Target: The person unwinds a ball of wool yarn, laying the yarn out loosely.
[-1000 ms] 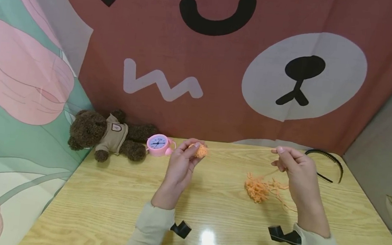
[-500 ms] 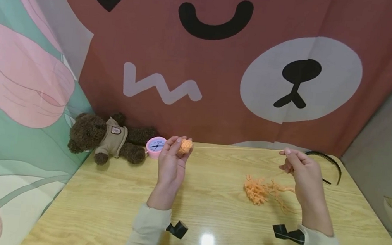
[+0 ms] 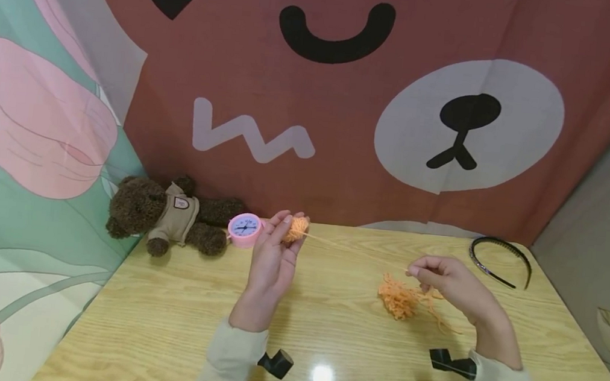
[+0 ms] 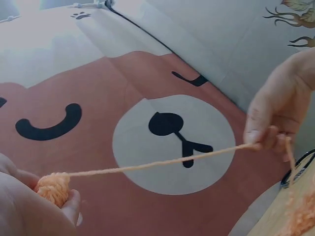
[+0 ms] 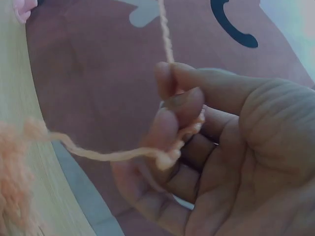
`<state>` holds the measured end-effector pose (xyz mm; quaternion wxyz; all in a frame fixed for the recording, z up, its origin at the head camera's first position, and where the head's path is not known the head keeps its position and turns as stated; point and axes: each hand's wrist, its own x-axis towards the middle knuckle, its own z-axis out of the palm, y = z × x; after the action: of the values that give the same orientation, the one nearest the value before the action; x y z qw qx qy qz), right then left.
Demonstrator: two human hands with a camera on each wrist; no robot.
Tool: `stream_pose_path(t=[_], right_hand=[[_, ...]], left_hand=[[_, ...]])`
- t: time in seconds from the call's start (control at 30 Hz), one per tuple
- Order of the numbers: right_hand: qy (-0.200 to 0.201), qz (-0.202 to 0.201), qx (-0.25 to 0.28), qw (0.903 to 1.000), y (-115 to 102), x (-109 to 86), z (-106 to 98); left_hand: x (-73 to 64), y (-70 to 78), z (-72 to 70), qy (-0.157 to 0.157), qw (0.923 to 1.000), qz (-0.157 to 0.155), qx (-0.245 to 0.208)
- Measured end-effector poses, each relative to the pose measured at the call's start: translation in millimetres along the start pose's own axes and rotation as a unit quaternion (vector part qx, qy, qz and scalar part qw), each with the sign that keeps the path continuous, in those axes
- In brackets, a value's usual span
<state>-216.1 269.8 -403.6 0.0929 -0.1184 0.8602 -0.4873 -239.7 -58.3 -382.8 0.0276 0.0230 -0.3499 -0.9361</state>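
My left hand (image 3: 271, 260) grips a small wound ball of orange yarn (image 3: 295, 230) between thumb and fingers, raised over the far part of the table. From that ball a strand (image 4: 147, 166) runs across to my right hand (image 3: 451, 285), which pinches it between thumb and forefinger. In the right wrist view the yarn also passes over the curled fingers (image 5: 165, 128) and trails off to the left. A loose tangled heap of the same orange yarn (image 3: 398, 296) lies on the table just left of and below the right hand, with stray ends spreading right.
A brown teddy bear (image 3: 177, 215) in a beige shirt lies at the back left. Beside it stands a pink alarm clock (image 3: 244, 229), close to the left hand. A black headband (image 3: 519, 257) rests at the back right of the wooden table (image 3: 325, 337). Behind hangs a printed cloth (image 3: 338, 181).
The left hand moved left with the ball, then slightly back right. The right hand lowered and came left toward the yarn heap, so the strand now slopes down to the right.
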Motion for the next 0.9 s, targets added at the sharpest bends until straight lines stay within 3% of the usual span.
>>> stream_pose_path(t=[0.13, 0.3, 0.47, 0.53, 0.63, 0.7, 0.73, 0.8, 0.9], right_hand=[[0.009, 0.016, -0.018, 0.9997, 7.6, -3.0, -7.6], [0.047, 0.047, -0.018, 0.9976, 16.6, -9.1, -21.1], [0.141, 0.066, 0.002, 0.9878, 26.6, -15.1, -30.3], [0.204, 0.069, 0.052, 0.9752, 29.5, -15.9, -31.8], [0.297, 0.055, 0.154, 0.9406, 31.5, -16.0, -32.2], [0.329, 0.037, 0.212, 0.9195, 31.8, -16.3, -32.2], [0.333, 0.031, 0.224, 0.9155, 31.6, -16.3, -32.2], [0.320, 0.017, 0.231, 0.9186, 30.9, -15.6, -31.6], [0.281, 0.026, 0.153, 0.9471, 27.6, -12.9, -28.6]], left_hand=[[2.0, 6.5, -4.5, 0.014, 0.9995, 0.019, -0.022], [4.9, 11.9, -7.6, 0.023, 0.9980, 0.041, -0.043], [6.5, 15.0, -10.4, 0.028, 0.9967, 0.051, -0.056], [6.3, 15.0, -11.3, 0.024, 0.9972, 0.047, -0.054], [5.4, 13.1, -12.5, 0.012, 0.9991, 0.026, -0.031], [4.1, 10.7, -11.8, -0.006, 0.9999, 0.005, -0.007], [3.2, 9.0, -11.0, -0.017, 0.9998, -0.007, 0.007], [1.2, 4.9, -8.8, -0.050, 0.9979, -0.028, 0.032], [-3.0, -2.6, -4.0, -0.102, 0.9909, -0.062, 0.063]])
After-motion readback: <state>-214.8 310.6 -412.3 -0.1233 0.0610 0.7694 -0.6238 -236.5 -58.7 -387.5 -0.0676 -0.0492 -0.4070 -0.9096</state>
